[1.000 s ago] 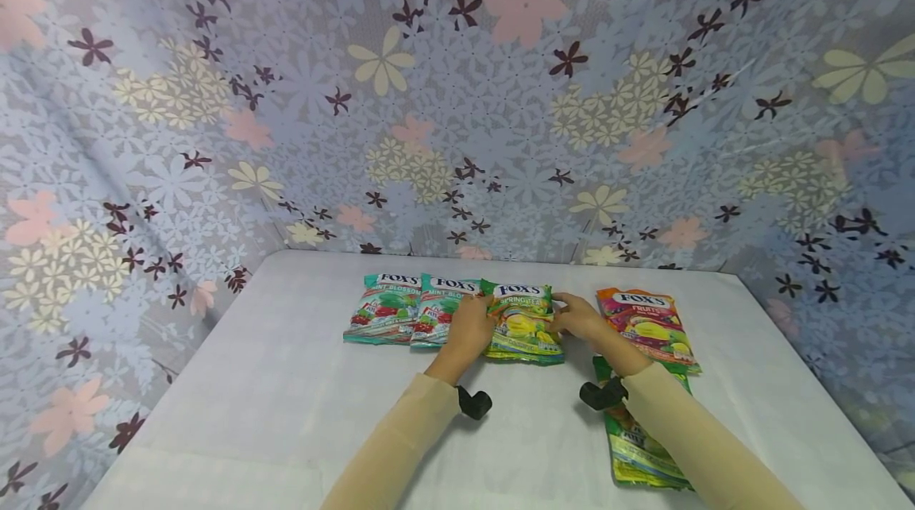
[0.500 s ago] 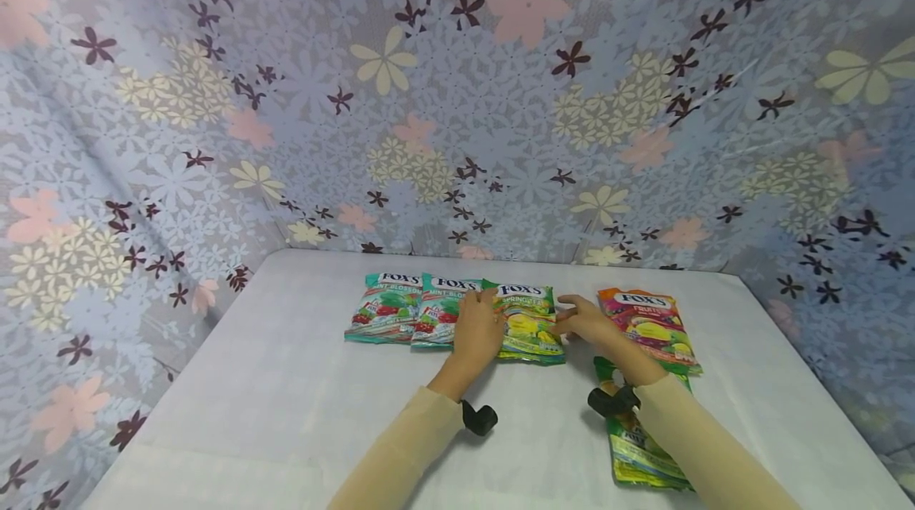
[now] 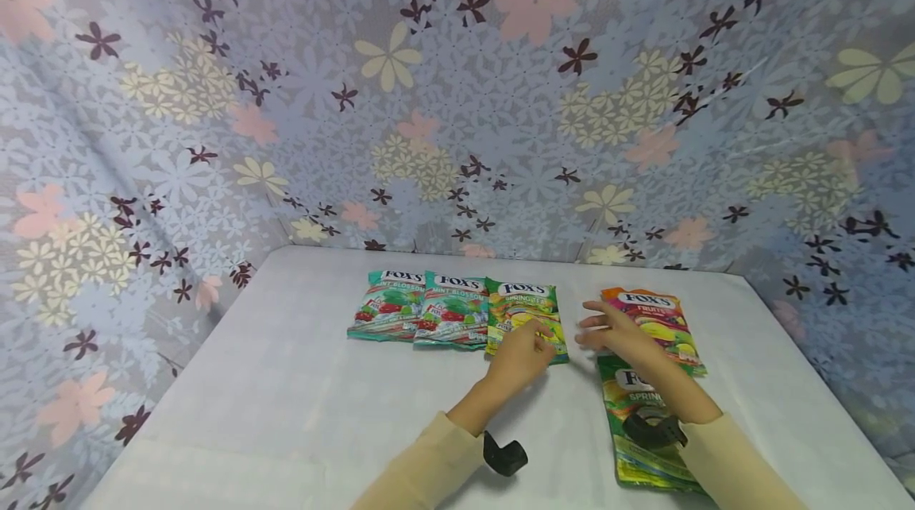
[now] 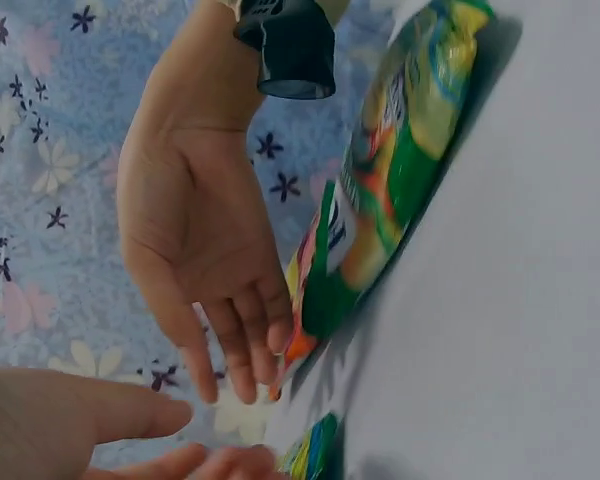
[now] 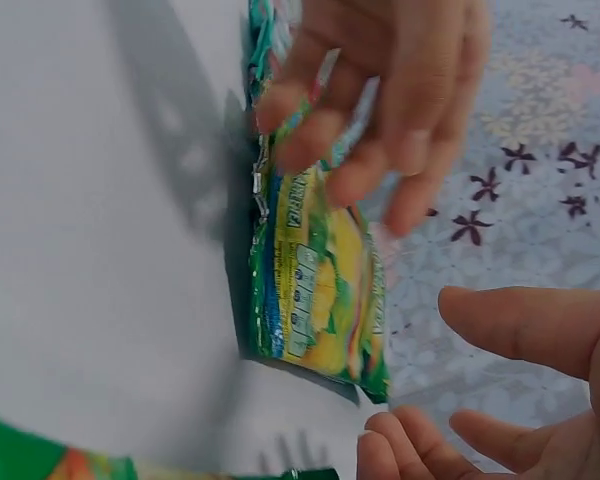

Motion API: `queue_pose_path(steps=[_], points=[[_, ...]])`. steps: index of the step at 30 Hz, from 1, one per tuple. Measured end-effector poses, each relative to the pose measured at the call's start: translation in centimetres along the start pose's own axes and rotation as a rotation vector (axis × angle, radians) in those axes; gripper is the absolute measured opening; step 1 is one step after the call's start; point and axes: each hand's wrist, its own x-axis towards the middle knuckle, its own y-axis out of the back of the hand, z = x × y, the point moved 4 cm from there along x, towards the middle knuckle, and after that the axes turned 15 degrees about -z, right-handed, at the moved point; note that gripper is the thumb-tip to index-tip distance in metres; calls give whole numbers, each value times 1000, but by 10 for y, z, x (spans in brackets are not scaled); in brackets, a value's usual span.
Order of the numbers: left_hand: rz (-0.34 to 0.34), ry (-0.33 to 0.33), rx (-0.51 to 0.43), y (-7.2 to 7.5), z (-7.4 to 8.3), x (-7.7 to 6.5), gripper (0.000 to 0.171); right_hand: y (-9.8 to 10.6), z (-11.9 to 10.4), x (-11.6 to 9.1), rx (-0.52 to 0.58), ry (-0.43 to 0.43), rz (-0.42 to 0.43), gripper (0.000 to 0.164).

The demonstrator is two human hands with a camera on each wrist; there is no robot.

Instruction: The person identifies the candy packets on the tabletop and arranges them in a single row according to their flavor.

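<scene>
Arrangement of wrapped packets on a white tabletop (image 3: 300, 407), described from near to far. Nearest, under the right forearm and closer to the person than the right grip (image 3: 618, 331), lies the near Spring Tea packet (image 3: 635, 397); layered edges suggest a stack, but its count cannot be told. The left grip (image 3: 519, 351) is loosely curved and holds nothing; it hangs over the near part of the far Spring Tea packet (image 3: 518, 303), a single packet, with contact uncertain. The right grip, fingers parted wide and likewise unladen, stands just right of this packet; the opposed placing would suit framing it from both sides. Right of and beyond the right grip lies one Fruits packet (image 3: 668, 327), partly hidden by that hand. Left of and beyond the left grip lie two Mint Blossom packets (image 3: 452, 313), the right overlapping the left, probably to keep the row compact. All lie face up, presumably so that the names read upright to the person. Farthest from both grips hangs one floral cloth (image 3: 457, 97).
</scene>
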Motion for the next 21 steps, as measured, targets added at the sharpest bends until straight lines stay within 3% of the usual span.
queue_pose_path(steps=[6, 10, 16, 21], points=[[-146, 87, -100, -30, -2, -1, 33, 5, 4, -30, -47, 62, -8, 80], [-205, 110, -148, -45, 1, -3, 34, 10, 14, -43, -21, 30, 12, 82], [-281, 134, -178, -57, 7, -7, 37, 15, 29, -62, -20, -16, -1, 80], [-310, 155, -268, -67, 7, -11, 34, 23, 44, -79, 15, -26, -33, 80]])
